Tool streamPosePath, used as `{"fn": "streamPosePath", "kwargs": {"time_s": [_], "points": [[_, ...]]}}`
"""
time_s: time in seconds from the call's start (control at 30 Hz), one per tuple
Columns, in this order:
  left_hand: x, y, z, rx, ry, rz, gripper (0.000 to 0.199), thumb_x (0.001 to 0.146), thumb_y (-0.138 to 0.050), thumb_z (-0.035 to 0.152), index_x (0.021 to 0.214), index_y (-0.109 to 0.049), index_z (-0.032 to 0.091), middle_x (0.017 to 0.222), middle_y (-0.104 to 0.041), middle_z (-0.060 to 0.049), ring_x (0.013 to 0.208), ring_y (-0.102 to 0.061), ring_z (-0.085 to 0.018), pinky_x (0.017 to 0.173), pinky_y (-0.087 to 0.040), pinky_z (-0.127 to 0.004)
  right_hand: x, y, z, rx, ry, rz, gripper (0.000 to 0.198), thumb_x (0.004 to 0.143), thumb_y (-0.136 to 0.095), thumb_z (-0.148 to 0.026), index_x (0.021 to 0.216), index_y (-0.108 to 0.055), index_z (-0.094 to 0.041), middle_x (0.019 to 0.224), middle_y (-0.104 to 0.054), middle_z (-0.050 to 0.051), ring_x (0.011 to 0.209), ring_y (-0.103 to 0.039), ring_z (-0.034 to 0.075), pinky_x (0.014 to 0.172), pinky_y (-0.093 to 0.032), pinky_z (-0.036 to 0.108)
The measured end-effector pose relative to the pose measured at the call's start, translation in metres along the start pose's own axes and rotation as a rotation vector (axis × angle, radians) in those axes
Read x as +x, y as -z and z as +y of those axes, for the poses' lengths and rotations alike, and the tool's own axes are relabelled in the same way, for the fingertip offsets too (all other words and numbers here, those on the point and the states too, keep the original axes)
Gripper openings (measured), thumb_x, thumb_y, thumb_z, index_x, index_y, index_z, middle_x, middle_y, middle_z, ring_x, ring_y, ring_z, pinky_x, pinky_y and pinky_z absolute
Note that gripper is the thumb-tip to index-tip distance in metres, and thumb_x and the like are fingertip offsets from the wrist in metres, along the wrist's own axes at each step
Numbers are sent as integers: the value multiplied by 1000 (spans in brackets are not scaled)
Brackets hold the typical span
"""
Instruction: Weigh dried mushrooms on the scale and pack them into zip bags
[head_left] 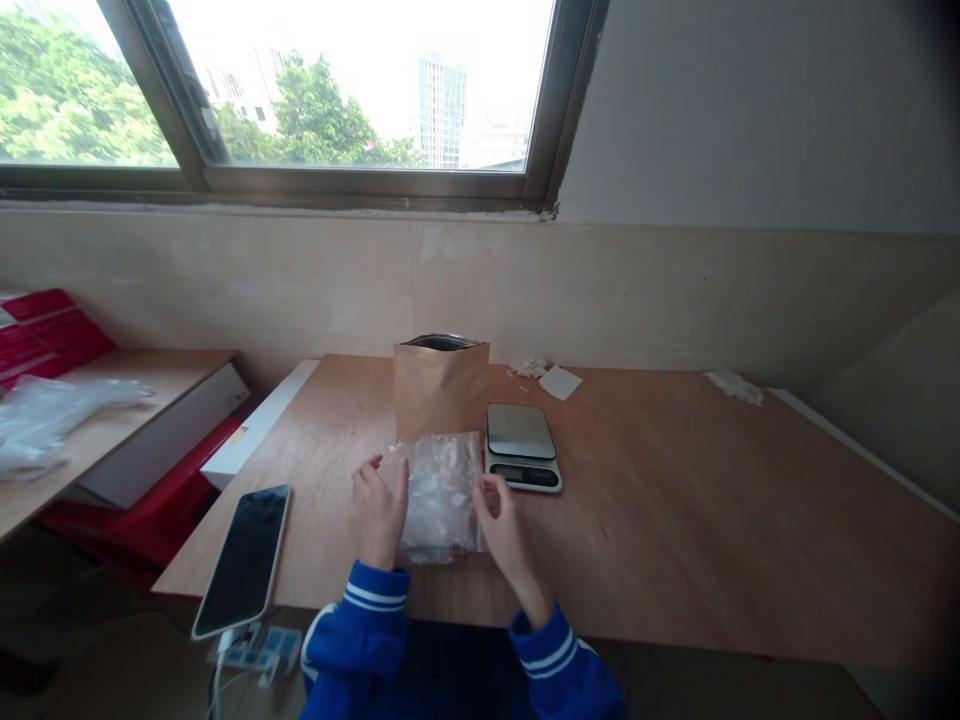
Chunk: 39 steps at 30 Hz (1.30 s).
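A stack of clear plastic zip bags (442, 495) lies on the wooden table between my two hands. Beside its left edge is my left hand (380, 512), thumb raised and fingers apart, with nothing in it. My right hand (504, 525) is at the stack's right edge, its fingers loosely curled and a gap between thumb and fingers; whether it touches the plastic is unclear. Directly behind the bags stands a brown kraft pouch (441, 388), upright with its top open and its inside dark. A digital kitchen scale (520, 445) sits just right of the bags.
A smartphone (244, 560) with a white cable rests at the table's left edge. Crumpled scraps and a white paper square (560, 382) lie behind the scale. To the left, another table holds plastic bags (52, 420) and a red package (56, 330). The wall and window bound the back.
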<state>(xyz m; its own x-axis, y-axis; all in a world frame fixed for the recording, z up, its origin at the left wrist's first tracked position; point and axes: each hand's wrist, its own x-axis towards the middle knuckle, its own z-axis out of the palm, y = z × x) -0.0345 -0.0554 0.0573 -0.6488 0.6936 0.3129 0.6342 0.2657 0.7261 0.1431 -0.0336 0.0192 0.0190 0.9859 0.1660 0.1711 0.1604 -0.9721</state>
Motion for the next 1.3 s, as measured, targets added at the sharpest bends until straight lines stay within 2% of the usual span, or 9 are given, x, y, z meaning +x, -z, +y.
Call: {"fn": "streamPosePath", "kwargs": {"time_s": [0.07,0.2,0.5,0.6,0.77,0.9,1.03,1.13,1.3], "points": [[-9,4,13,28,-85,72,52,85,-55,51,122,-55,14,118,-58,-21,108,-58,-37,89,-45,-51,3,17,6,-67,13,35,27,86,-54,-48,98,-61,-24,90,-68,7,81,-65,25,77,-53,40],[-25,1,35,-213,-239,-12,44,85,-59,44,122,-56,22,118,-58,-16,115,-53,-34,99,-41,-52,8,31,2,-11,-5,-64,30,85,-54,-50,90,-62,-22,81,-68,7,72,-65,24,68,-53,37],[-24,9,25,-277,-270,78,58,90,-53,41,142,-37,22,135,-46,-17,126,-45,-30,106,-37,-51,7,-2,-43,364,-242,-116,46,74,-67,-57,101,-52,-24,71,-62,0,39,-49,12,29,-39,25],[-18,15,18,-77,-327,6,46,91,-52,38,135,-49,27,141,-45,-14,130,-44,-31,109,-32,-53,1,-31,-31,404,-281,-61,49,70,-70,-55,99,-44,-26,73,-61,-1,43,-54,15,32,-46,27],[-20,-16,-15,185,-402,-379,43,91,-51,38,134,-56,32,150,-43,-11,140,-35,-32,113,-25,-55,-12,-58,-5,234,-161,-38,28,79,-62,-46,89,-45,-26,75,-61,1,59,-63,19,51,-54,32],[-21,-41,-34,246,-438,-473,47,91,-49,35,138,-53,34,153,-39,-8,144,-27,-33,115,-21,-55,-12,-40,-3,-10,-9,-88,12,86,-52,-34,92,-56,-25,86,-65,6,72,-64,22,68,-54,37],[-14,-32,-35,216,-456,-566,45,93,-46,35,138,-52,34,152,-41,-7,143,-31,-29,115,-22,-53,3,10,1,-281,150,111,26,90,-41,-28,104,-63,-22,100,-65,13,92,-63,27,82,-50,41],[-5,-7,-38,143,-430,-463,44,96,-38,35,138,-50,27,148,-47,-9,137,-41,-23,114,-28,-47,13,48,14,-502,104,203,38,91,-35,-23,117,-62,-15,108,-67,16,94,-65,28,82,-49,40],[12,50,-68,332,-99,37,69,88,-45,47,143,-37,7,145,-41,-25,136,-37,-36,109,-31,-52,12,78,21,-861,-25,84,43,96,-34,-18,132,-57,-18,102,-72,13,85,-70,24,71,-48,30]]}}
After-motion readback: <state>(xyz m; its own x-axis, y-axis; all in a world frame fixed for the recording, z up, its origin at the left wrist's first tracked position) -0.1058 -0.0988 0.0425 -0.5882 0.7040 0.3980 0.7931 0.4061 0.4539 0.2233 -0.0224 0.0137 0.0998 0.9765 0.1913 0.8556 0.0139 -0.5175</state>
